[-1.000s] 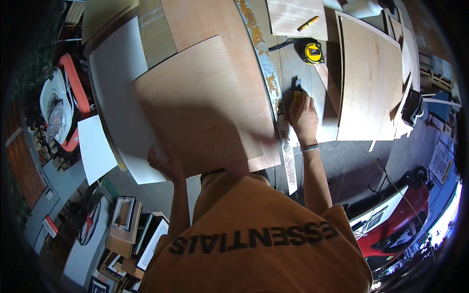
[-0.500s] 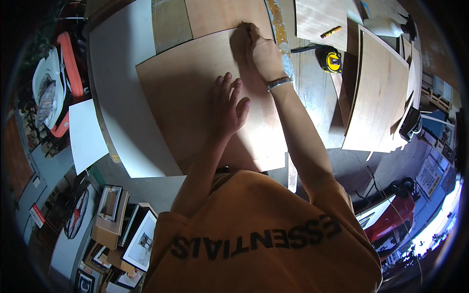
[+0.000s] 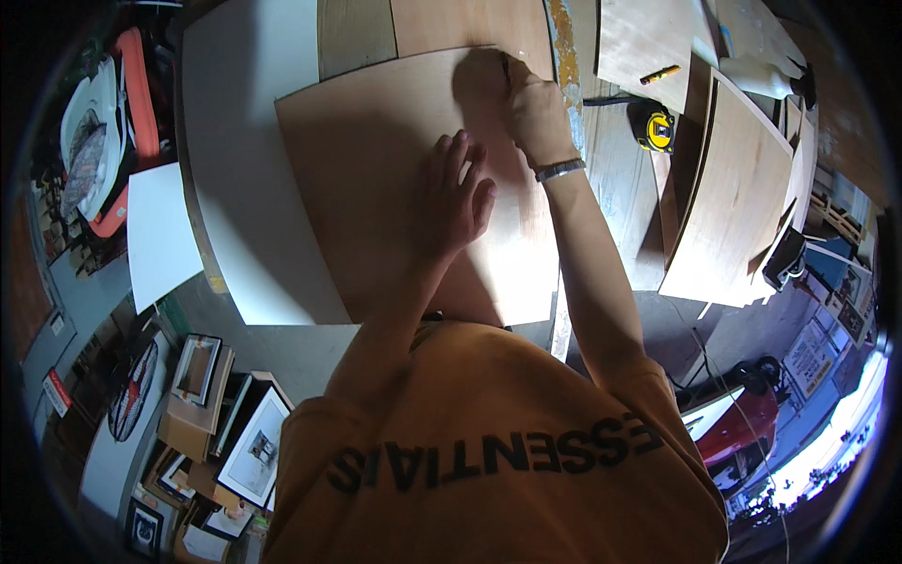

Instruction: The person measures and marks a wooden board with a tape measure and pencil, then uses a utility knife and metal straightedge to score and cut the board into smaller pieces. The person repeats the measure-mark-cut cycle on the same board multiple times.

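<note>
A thin plywood sheet lies over a white board and other wooden panels. My left hand rests on the plywood with its fingers apart and nothing held. Up and to the right of it, my right hand is closed on a small dark tool, mostly hidden by the fingers, at the plywood's far right corner. A long, paint-flaked strip runs along the right side of the plywood. A yellow tape measure lies farther right.
On the right are stacked plywood pieces, a small yellow-and-black tool, a white spray bottle and a black object. At the left are a white sheet and a coral-rimmed object, with picture frames low down.
My right hand has moved from the strip at the right up to the plywood's far corner with the tool. My left hand has risen from the near left edge onto the plywood.
</note>
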`<act>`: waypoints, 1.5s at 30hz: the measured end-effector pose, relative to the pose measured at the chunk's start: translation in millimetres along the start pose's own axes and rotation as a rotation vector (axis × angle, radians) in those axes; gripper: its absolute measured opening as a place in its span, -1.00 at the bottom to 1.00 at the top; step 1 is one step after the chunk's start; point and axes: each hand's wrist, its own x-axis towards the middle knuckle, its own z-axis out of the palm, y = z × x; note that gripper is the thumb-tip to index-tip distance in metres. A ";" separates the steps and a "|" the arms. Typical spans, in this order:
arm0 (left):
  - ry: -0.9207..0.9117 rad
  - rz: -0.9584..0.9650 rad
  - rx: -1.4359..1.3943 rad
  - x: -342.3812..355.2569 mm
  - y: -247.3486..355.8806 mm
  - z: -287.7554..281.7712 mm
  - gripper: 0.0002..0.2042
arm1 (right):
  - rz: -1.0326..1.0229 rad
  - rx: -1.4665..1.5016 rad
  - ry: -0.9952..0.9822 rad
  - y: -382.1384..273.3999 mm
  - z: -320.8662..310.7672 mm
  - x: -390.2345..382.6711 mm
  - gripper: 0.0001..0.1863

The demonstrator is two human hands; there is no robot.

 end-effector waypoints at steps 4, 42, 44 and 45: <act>-0.015 -0.002 -0.010 1.5 0.3 -0.7 -0.46 | 0.019 0.031 -0.021 -5.5 -8.1 -22.5 -0.62; 0.276 -0.889 -0.443 -175.7 -89.5 -120.6 -0.57 | 0.100 -0.052 0.072 -10.9 23.1 -257.5 -0.29; 0.320 -0.897 -0.708 -168.3 -88.0 -118.1 -0.57 | 0.102 -0.039 0.045 -12.0 23.4 -257.1 -0.31; 0.314 -0.915 -0.699 -164.9 -87.9 -118.3 -0.58 | 0.129 -0.048 0.038 -11.5 22.9 -257.0 -0.32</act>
